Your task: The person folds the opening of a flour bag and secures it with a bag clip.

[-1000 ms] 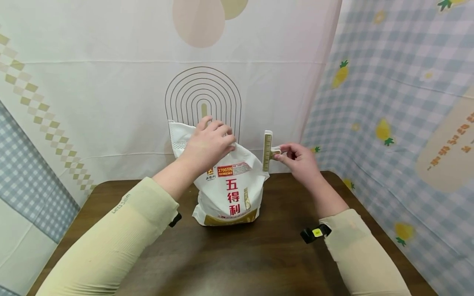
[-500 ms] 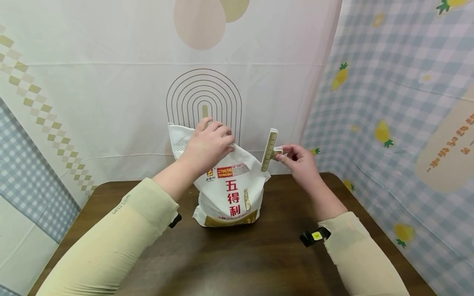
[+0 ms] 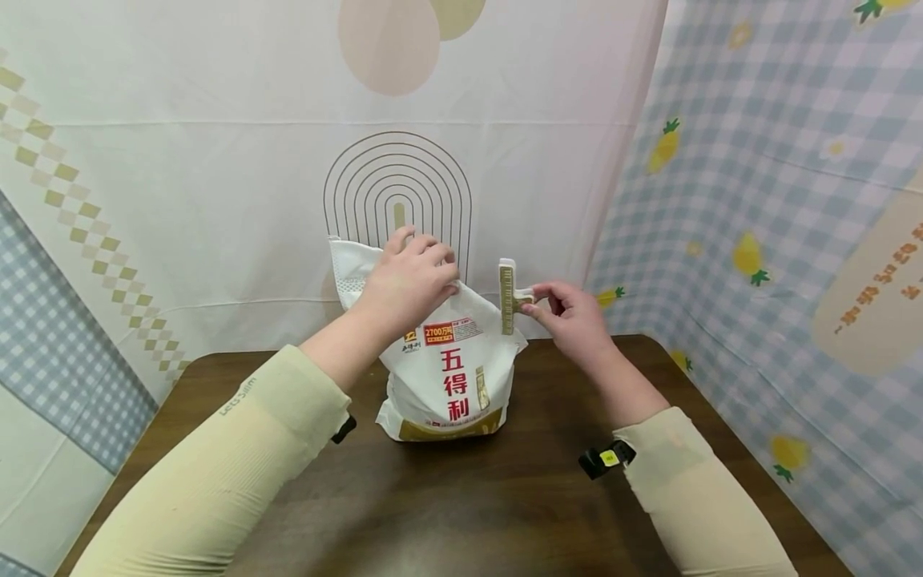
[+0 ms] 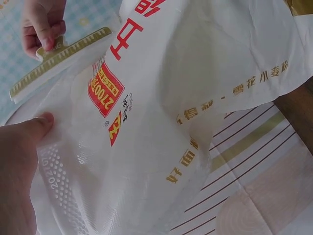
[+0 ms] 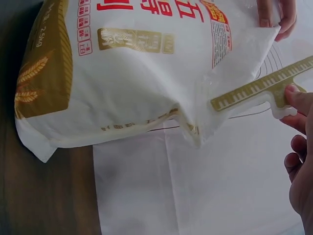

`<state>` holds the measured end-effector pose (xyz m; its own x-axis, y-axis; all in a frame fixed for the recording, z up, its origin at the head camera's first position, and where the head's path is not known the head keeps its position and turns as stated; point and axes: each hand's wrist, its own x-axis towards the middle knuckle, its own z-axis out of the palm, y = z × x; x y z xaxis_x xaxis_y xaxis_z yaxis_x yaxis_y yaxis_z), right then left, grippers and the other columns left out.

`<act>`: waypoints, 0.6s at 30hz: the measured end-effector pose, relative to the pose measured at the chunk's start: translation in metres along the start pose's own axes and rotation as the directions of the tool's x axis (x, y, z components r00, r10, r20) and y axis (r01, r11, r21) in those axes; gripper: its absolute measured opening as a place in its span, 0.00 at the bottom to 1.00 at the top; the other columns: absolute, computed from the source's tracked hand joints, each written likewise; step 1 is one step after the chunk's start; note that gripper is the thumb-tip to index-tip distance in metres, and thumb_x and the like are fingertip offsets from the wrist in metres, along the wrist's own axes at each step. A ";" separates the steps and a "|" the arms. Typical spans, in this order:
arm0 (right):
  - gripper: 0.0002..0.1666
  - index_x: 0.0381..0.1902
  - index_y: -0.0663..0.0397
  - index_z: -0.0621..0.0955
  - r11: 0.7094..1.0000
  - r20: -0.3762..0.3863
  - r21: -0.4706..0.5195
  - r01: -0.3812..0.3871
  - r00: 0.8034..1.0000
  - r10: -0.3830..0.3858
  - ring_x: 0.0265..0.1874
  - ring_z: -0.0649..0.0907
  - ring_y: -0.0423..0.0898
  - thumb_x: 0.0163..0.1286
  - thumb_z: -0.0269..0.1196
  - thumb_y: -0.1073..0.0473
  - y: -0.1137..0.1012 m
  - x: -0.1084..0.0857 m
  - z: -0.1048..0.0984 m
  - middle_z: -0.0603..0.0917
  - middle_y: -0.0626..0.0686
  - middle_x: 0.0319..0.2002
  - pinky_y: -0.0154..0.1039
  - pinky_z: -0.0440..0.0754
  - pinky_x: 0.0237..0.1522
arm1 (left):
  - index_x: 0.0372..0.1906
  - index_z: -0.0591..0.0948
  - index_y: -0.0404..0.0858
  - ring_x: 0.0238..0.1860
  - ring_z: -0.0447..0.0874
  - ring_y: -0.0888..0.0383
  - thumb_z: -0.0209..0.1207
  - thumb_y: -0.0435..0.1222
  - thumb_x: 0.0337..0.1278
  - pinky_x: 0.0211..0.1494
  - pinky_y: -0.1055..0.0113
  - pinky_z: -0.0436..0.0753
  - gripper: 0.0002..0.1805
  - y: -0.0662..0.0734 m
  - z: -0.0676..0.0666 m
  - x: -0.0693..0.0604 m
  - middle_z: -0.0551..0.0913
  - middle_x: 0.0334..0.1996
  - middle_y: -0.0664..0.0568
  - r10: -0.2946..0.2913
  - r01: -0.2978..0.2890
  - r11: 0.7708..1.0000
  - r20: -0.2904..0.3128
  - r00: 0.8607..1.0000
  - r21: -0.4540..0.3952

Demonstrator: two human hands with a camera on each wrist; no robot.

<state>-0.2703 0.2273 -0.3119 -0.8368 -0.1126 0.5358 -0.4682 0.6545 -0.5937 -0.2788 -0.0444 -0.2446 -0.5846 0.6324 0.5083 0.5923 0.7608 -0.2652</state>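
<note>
A white flour bag (image 3: 450,365) with red characters stands upright on the table, its top folded over and slanting down to the right. My left hand (image 3: 411,276) pinches the bag's top edge; in the left wrist view the thumb (image 4: 41,125) presses on the white plastic. At the bag's upper right, my right hand (image 3: 573,316) pinches the short handle of a gold-and-white bag clip (image 3: 508,298) between thumb and fingers. The clip's long toothed bar (image 5: 264,84) overlaps the bag's top corner in the right wrist view. Whether plastic lies between its bars, I cannot tell.
The brown wooden table (image 3: 461,513) extends in front of the bag and to both sides. Behind it hangs a white patterned cloth (image 3: 216,200), and a blue checked cloth (image 3: 779,240) with pineapples hangs on the right.
The right hand swung the clip to a tilt, then brought it back near upright and left, closer against the bag. The left hand and bag stayed nearly still.
</note>
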 end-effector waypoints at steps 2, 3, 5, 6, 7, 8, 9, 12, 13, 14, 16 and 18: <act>0.12 0.43 0.54 0.86 0.997 0.038 -0.064 0.031 0.999 -0.028 0.26 0.69 0.47 0.63 0.71 0.56 -0.003 0.000 0.000 0.72 0.51 0.25 0.40 0.66 0.27 | 0.44 0.86 0.49 0.62 0.71 0.51 0.62 0.48 0.65 0.73 0.49 0.53 0.10 0.000 0.000 0.000 0.81 0.54 0.56 -0.001 0.001 1.000 0.000 1.000 0.006; 0.11 0.43 0.53 0.86 0.995 0.057 -0.091 0.046 0.998 -0.041 0.27 0.70 0.47 0.64 0.71 0.56 -0.005 0.000 0.000 0.74 0.51 0.26 0.40 0.66 0.29 | 0.44 0.86 0.49 0.62 0.72 0.51 0.62 0.48 0.65 0.73 0.49 0.53 0.10 -0.001 0.000 0.000 0.81 0.54 0.56 -0.002 0.002 1.000 0.000 1.000 0.009; 0.11 0.43 0.52 0.86 0.989 0.092 -0.128 0.074 0.994 -0.063 0.29 0.71 0.47 0.64 0.71 0.56 -0.008 0.000 0.001 0.77 0.50 0.30 0.42 0.68 0.31 | 0.44 0.86 0.49 0.62 0.72 0.51 0.62 0.48 0.65 0.73 0.49 0.54 0.10 -0.001 0.000 0.000 0.81 0.53 0.56 -0.002 0.002 1.000 -0.001 1.000 0.012; 0.10 0.43 0.52 0.86 0.988 0.102 -0.135 0.080 0.993 -0.066 0.30 0.71 0.47 0.64 0.71 0.56 -0.009 0.000 0.001 0.78 0.50 0.31 0.42 0.69 0.32 | 0.44 0.86 0.49 0.62 0.72 0.51 0.62 0.48 0.65 0.73 0.49 0.54 0.10 -0.001 0.001 0.000 0.81 0.53 0.56 -0.003 0.003 1.000 -0.001 1.000 0.012; 0.10 0.42 0.52 0.86 0.987 0.109 -0.136 0.084 0.992 -0.070 0.30 0.72 0.47 0.64 0.71 0.57 -0.010 0.000 0.002 0.80 0.50 0.33 0.43 0.69 0.32 | 0.44 0.86 0.49 0.62 0.72 0.51 0.62 0.48 0.65 0.73 0.49 0.54 0.10 -0.001 0.001 0.000 0.81 0.54 0.56 -0.003 0.003 1.000 -0.001 1.000 0.012; 0.10 0.42 0.52 0.86 0.987 0.112 -0.137 0.087 0.991 -0.071 0.32 0.74 0.48 0.64 0.71 0.57 -0.011 0.000 0.002 0.81 0.50 0.35 0.43 0.70 0.34 | 0.44 0.86 0.49 0.62 0.72 0.51 0.62 0.48 0.65 0.73 0.49 0.54 0.10 -0.001 0.001 0.000 0.81 0.54 0.56 -0.004 0.004 1.000 0.000 1.000 0.011; 0.10 0.42 0.52 0.86 0.985 0.116 -0.142 0.093 0.990 -0.077 0.33 0.75 0.49 0.64 0.71 0.58 -0.012 0.000 0.002 0.82 0.51 0.36 0.44 0.72 0.35 | 0.44 0.86 0.49 0.62 0.72 0.51 0.62 0.48 0.65 0.73 0.49 0.54 0.10 -0.001 0.001 0.000 0.81 0.54 0.56 -0.005 0.005 1.000 0.001 1.000 0.010; 0.09 0.41 0.53 0.86 0.978 0.133 -0.174 0.118 0.987 -0.095 0.36 0.78 0.49 0.64 0.71 0.58 -0.015 0.002 0.001 0.85 0.51 0.39 0.46 0.75 0.38 | 0.44 0.86 0.49 0.63 0.71 0.51 0.62 0.48 0.65 0.73 0.49 0.53 0.10 -0.001 0.001 0.001 0.81 0.54 0.56 -0.009 0.009 1.000 0.004 1.000 0.007; 0.09 0.41 0.53 0.85 0.975 0.143 -0.185 0.124 0.985 -0.098 0.38 0.78 0.50 0.64 0.70 0.58 -0.016 0.002 0.001 0.85 0.51 0.39 0.47 0.75 0.39 | 0.44 0.86 0.49 0.63 0.71 0.51 0.62 0.48 0.65 0.73 0.49 0.53 0.10 -0.001 0.001 0.001 0.81 0.54 0.56 -0.010 0.010 1.000 0.005 1.000 0.007; 0.09 0.40 0.53 0.85 0.972 0.151 -0.197 0.132 0.983 -0.103 0.38 0.79 0.49 0.64 0.70 0.57 -0.017 0.003 0.001 0.85 0.51 0.40 0.47 0.76 0.40 | 0.44 0.86 0.49 0.63 0.71 0.51 0.62 0.48 0.65 0.73 0.49 0.54 0.10 -0.001 0.001 0.001 0.81 0.54 0.56 -0.011 0.011 1.000 0.005 1.000 0.008; 0.08 0.39 0.52 0.85 0.966 0.166 -0.214 0.145 0.980 -0.110 0.38 0.78 0.49 0.64 0.70 0.57 -0.019 0.004 0.001 0.85 0.51 0.39 0.48 0.76 0.39 | 0.43 0.86 0.49 0.63 0.71 0.51 0.62 0.48 0.65 0.73 0.49 0.54 0.10 -0.001 0.000 0.001 0.81 0.54 0.56 -0.012 0.012 1.000 0.005 1.000 0.008; 0.07 0.37 0.52 0.85 0.961 0.178 -0.227 0.160 0.977 -0.120 0.37 0.77 0.49 0.64 0.71 0.57 -0.021 0.004 0.001 0.85 0.51 0.38 0.47 0.75 0.38 | 0.43 0.86 0.49 0.63 0.71 0.51 0.62 0.48 0.64 0.73 0.49 0.54 0.10 -0.001 0.000 0.001 0.81 0.54 0.56 -0.014 0.014 1.000 0.006 1.000 0.007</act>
<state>-0.2642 0.2125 -0.2974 -0.8115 -0.3221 0.4875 -0.5190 0.7806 -0.3483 -0.2799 -0.0439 -0.2434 -0.5959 0.6227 0.5071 0.5805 0.7703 -0.2639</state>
